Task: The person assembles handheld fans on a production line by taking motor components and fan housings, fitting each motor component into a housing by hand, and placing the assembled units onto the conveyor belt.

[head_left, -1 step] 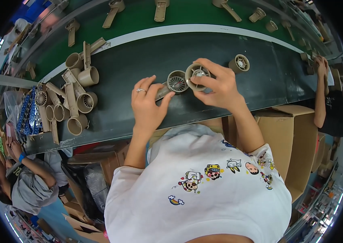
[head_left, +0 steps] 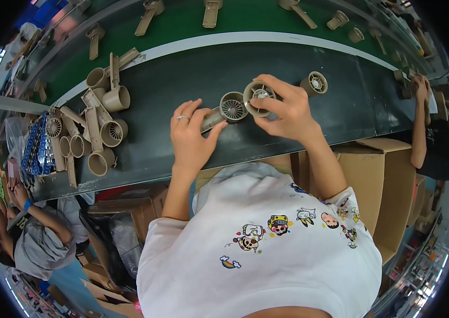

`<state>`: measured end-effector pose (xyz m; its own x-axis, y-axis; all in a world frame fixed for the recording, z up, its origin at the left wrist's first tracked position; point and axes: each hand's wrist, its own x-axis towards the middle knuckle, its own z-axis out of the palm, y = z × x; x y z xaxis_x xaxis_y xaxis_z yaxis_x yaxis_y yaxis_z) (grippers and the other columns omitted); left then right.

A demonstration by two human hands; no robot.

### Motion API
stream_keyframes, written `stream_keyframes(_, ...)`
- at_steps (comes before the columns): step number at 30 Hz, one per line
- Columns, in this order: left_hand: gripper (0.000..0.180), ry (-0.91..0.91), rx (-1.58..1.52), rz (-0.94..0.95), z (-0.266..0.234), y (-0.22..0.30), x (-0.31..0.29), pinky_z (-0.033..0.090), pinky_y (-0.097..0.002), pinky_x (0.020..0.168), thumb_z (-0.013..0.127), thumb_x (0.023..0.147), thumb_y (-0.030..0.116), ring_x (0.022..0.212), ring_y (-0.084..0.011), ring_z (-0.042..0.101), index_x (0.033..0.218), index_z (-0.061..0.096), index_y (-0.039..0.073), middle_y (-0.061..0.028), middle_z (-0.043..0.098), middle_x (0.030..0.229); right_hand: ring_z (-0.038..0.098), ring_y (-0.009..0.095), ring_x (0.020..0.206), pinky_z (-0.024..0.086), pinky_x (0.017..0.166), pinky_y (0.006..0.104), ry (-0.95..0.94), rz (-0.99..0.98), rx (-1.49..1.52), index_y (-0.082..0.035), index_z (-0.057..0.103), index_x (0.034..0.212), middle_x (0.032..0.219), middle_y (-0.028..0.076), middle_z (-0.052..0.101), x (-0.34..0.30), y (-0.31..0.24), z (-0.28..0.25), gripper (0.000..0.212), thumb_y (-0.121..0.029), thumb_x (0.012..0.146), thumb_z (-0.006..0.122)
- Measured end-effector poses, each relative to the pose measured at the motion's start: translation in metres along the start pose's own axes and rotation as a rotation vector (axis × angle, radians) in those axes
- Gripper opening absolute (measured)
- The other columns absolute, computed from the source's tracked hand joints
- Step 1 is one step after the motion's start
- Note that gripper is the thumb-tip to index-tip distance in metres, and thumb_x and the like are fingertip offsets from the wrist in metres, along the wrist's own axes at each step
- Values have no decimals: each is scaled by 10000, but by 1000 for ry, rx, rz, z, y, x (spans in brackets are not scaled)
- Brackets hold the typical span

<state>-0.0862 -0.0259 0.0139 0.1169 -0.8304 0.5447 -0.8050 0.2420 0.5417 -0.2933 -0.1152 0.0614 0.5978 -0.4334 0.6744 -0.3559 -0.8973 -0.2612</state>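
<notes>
The left hand (head_left: 191, 137) grips the handle of a beige handheld fan body (head_left: 224, 110) lying on the dark worktable (head_left: 182, 79). The right hand (head_left: 282, 108) pinches a round beige fan grille (head_left: 256, 97) just beside the fan's head. A pile of similar fan bodies (head_left: 94, 127) lies well to the left.

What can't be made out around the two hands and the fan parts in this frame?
- Head view: the handle of the fan body lies under the left hand, so its grip is hidden.
- Head view: the inside of the round housing is partly covered by the right hand; what the fingertips press is too small to tell.
- Head view: the beige parts heap overlaps itself, so no count.
- Far belt pieces are cut by the top edge.
</notes>
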Motion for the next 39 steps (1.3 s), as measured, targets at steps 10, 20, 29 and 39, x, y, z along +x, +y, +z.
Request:
stream_keyframes(10,261,-163,-18,-13,3,-13,-6,443,-401,874,788,698,142,1015,-302,602,906,669,41,-95,675,954,667,234,718,546,599,303,-115,-14,106,-70,690,776,1055,123,644,13,4,19,269,-31,515,746)
stream_keyframes(20,125,-264,-120,-86,9,-4,7,451,-421,827,706,763,94,932,-328,604,862,666,29,-113,671,907,646,280,738,527,629,342,-441,35,93,-29,668,795,1057,121,637,31,-3,26,221,-52,586,738)
stream_keyframes(29,105,-433,-66,-108,-6,-12,10,469,-436,719,608,841,130,820,-352,607,861,616,27,-143,642,830,653,291,853,523,734,323,-644,186,401,-60,683,925,1181,136,627,42,2,8,288,1,646,724)
stream_keyframes(39,118,-357,-147,-77,15,-17,-1,477,-475,699,583,875,146,805,-373,617,891,584,29,-158,635,844,599,275,1146,477,952,364,-235,457,1198,2,708,809,1025,130,702,-2,24,53,200,60,637,791)
